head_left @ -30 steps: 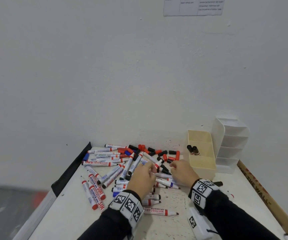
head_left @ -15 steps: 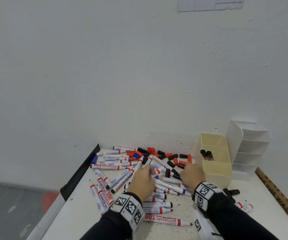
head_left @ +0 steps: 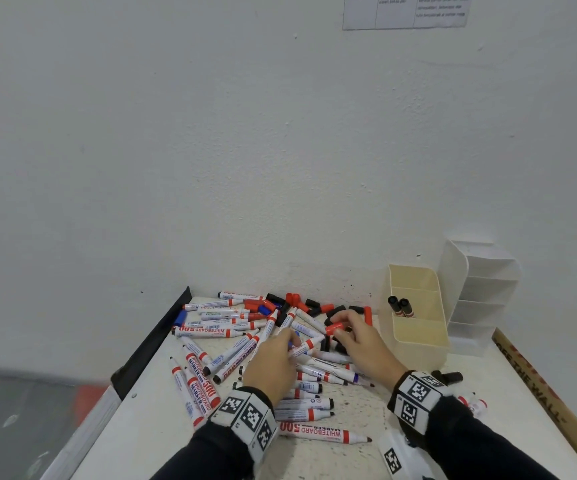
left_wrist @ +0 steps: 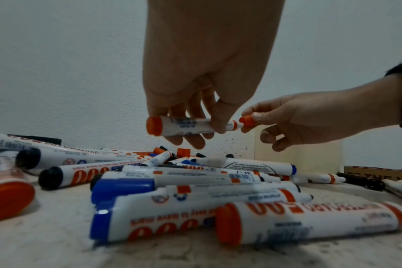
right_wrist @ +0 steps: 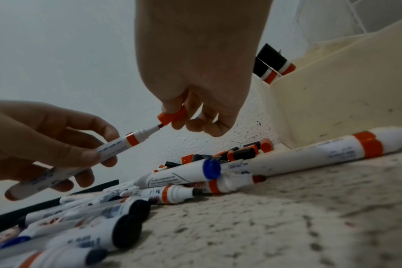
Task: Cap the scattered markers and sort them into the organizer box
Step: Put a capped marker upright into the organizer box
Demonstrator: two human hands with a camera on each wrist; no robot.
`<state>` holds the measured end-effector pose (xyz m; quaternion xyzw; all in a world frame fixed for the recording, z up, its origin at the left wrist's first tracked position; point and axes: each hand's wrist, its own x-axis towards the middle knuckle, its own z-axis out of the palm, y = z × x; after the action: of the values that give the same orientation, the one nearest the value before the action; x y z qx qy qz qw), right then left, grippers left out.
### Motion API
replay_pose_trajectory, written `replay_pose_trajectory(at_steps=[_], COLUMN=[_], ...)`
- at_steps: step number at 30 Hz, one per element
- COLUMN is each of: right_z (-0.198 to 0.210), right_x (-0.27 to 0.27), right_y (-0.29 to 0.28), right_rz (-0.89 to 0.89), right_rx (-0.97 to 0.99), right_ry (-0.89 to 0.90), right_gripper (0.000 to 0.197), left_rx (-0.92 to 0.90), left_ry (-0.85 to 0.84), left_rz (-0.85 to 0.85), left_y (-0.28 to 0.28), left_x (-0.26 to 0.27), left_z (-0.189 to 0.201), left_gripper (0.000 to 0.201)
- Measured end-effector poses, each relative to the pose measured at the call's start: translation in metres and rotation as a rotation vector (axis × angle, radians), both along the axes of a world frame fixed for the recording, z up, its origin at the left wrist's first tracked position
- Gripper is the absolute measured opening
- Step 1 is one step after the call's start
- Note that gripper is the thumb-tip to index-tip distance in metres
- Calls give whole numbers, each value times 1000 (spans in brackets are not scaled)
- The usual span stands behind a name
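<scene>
My left hand (head_left: 276, 358) grips a red whiteboard marker (left_wrist: 190, 125) by its barrel, lifted above the pile, its nib pointing right. My right hand (head_left: 352, 336) pinches a red cap (head_left: 334, 328) between thumb and fingers, its open end just at the marker's nib (right_wrist: 157, 127). The same red marker (right_wrist: 117, 146) and cap (right_wrist: 172, 116) show in the right wrist view. Several uncapped markers (head_left: 231, 355) and loose caps (head_left: 311, 304) lie scattered on the table. The cream organizer box (head_left: 418, 344) stands at right, holding two capped black markers (head_left: 401, 306).
A white tiered organizer (head_left: 477, 292) stands behind the cream box against the wall. A black marker (head_left: 448, 377) and a short red one (head_left: 472, 403) lie near my right wrist. The table's left edge has a black strip (head_left: 155, 341). A cardboard strip (head_left: 550, 400) borders the right side.
Both hands have lifted from the pile: the left now holds a red marker, the right has picked up a red cap and brought it to the nib.
</scene>
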<state>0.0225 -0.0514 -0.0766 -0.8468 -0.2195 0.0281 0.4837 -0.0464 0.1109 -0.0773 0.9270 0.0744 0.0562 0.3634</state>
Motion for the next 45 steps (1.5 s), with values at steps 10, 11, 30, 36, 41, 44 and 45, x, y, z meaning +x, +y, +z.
replay_pose_trajectory(at_steps=[10,11,30,36,41,44,45], right_z=[9,9,1,-7,4,4,5], right_x=[-6,-6,-26,-30,-36,-40,-42], right_y=[-7,-7,-2,-12,-28,-47,-55], right_rz=[27,22,-99,-8,-51,-184,-248], right_rx=[-99,-98,188,43,-382,-572,-597], right_ry=[53,54,88,42,110,77,74], right_gripper=[24,24,42,39,44,44,37], left_rx=[39,41,-54,-141,-101,-61,-50], left_ry=[-28,-27,81,140,199,197,184], left_rz=[-2,-1,-291,-335,-330,-323,-314], left_y=[-6,-6,-31,-31,-44,-56,-60], left_x=[-8,-8,-10,-11,-11,-10,-8], left_z=[-2,-3,20,17,6,2,0], left_gripper=[23,23,33,36,30,27,27])
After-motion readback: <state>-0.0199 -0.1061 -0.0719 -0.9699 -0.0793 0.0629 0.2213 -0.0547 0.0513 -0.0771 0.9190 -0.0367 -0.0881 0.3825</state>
